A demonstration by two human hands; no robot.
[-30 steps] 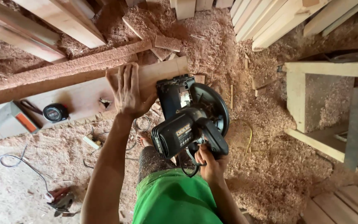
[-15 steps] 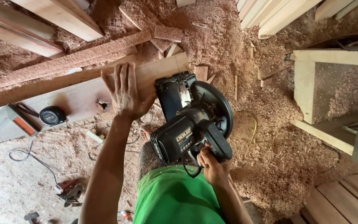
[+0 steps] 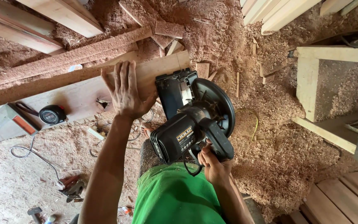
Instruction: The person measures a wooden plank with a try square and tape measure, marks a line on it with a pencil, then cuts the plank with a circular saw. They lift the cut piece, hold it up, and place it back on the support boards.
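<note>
A person in a bright green shirt (image 3: pixel 175 199) bends over a long pale wooden plank (image 3: pixel 79 93) lying across a workshop floor thick with reddish sawdust (image 3: pixel 278 145). The left hand (image 3: pixel 125 89) lies flat on the plank with fingers spread wide, palm down, gripping nothing, just beside a dark knot hole (image 3: pixel 103 103) in the wood. The right hand (image 3: pixel 214 166) is wrapped around the rear handle of a black electric circular saw (image 3: pixel 193 118), whose base plate sits on the plank's near edge close to its right end, touching or nearly touching the thumb side of the left hand; the round blade guard hangs past the plank's edge over the sawdust. A black round tape measure (image 3: pixel 51 114) rests on the plank to the left, well apart from the hands, next to a grey metal square with an orange strip (image 3: pixel 6 123). A rough reddish-brown board (image 3: pixel 71 56) lies alongside the plank on its far side, with small wooden offcuts (image 3: pixel 168 30) scattered beyond it. Pale planed timbers (image 3: pixel 63 14) are stacked at the upper left and upper right, and a light wooden frame (image 3: pixel 311 83) stands at the right. A thin grey cable (image 3: pixel 34 153) trails across the bare floor at lower left, near a small red-handled tool (image 3: pixel 69 184).
</note>
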